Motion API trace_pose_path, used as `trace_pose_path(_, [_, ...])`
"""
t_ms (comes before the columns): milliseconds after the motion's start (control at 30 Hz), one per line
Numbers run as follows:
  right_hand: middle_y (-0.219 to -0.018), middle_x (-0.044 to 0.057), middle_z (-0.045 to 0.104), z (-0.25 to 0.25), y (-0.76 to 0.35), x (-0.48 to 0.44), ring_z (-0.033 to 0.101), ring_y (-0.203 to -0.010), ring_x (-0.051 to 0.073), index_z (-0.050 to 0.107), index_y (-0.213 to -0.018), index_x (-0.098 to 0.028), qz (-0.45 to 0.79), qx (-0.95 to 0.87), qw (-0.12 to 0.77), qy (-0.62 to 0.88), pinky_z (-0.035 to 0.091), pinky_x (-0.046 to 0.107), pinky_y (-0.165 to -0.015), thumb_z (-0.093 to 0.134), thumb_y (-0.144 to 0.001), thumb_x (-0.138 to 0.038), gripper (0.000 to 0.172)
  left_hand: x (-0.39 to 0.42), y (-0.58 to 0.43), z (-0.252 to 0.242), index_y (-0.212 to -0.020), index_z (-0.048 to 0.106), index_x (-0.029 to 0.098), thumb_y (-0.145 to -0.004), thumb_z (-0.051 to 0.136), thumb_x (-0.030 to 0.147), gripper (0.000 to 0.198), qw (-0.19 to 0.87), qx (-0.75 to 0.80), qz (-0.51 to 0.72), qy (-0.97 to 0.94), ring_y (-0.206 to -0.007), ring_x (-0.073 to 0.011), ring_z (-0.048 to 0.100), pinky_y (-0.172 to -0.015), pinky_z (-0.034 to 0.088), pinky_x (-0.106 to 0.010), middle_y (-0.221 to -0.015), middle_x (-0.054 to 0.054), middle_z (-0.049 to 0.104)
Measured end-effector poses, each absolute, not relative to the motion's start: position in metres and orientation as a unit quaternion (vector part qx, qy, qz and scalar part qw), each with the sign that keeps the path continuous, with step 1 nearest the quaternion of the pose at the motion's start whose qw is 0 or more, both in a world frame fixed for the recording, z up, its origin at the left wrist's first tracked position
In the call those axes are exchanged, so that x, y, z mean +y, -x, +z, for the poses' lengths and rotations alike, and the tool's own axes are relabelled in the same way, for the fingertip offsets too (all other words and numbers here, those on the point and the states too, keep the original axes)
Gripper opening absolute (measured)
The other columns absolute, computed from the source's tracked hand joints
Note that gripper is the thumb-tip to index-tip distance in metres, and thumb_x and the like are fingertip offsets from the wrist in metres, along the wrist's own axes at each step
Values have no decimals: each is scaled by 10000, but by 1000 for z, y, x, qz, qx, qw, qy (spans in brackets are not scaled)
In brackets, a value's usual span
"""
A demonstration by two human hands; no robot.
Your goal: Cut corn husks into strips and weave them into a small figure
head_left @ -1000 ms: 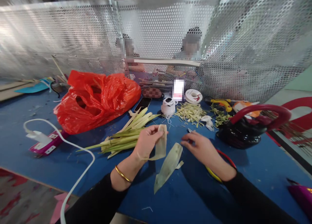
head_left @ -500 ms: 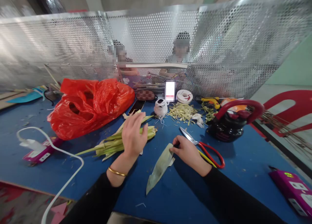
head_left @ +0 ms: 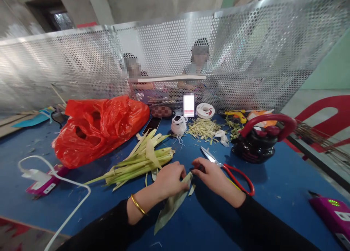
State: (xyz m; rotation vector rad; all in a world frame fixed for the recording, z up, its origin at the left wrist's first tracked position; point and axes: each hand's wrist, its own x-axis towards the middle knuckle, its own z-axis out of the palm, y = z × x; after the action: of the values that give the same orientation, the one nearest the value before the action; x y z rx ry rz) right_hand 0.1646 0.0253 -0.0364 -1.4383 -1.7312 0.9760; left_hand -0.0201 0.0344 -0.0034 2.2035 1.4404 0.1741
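A pale green corn husk [head_left: 171,211] slants across the blue table, its narrow tip pointing away from me. My left hand [head_left: 170,180], with a gold bangle at the wrist, is closed on its upper part. At the tip, the curled thumb and fingers of my right hand [head_left: 212,178] pinch the edge; a dark spot shows between them. A small husk scrap [head_left: 192,189] lies beside the leaf. Open scissors [head_left: 235,176] with red handles rest partly behind my right hand. A bundle of corn husks [head_left: 136,163] lies beyond my left hand.
A red plastic bag [head_left: 101,127] is at the left, near a power bank [head_left: 45,185] with a white cable. Behind stand a thread spool [head_left: 178,125], ribbon roll [head_left: 205,110] and shredded strips [head_left: 205,129]. A black pot [head_left: 254,145] stands right. People sit beyond the perforated metal screen [head_left: 166,43].
My left hand has come down from above the husk bundle and taken hold of the single husk. The husk has shifted slightly toward me; my right hand stays at its tip.
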Motion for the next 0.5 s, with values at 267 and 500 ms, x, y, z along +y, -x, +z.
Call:
trace_pose_path(267, [-815,28,676,-9,-157,14,596,-722,166,651,-858,-185,549,-534,424,482,475,270,-621,622,-809,-435,256,28,5,14,-765,524,182,-620,778,283,309,644,483,326,-496,-616,-107,484,-580,364,-224,-653,52,546])
trace_pose_path(500, [-574,-42,533,-6,-155,10,453,-519,93,597,-687,-172,608,-443,447,484,376,224,-498,752,-719,-477,343,26,2,-1,-951,628,141,-609,841,299,433,740,407,355,-401,-725,-157,615,-700,468,-282,-819,-44,685])
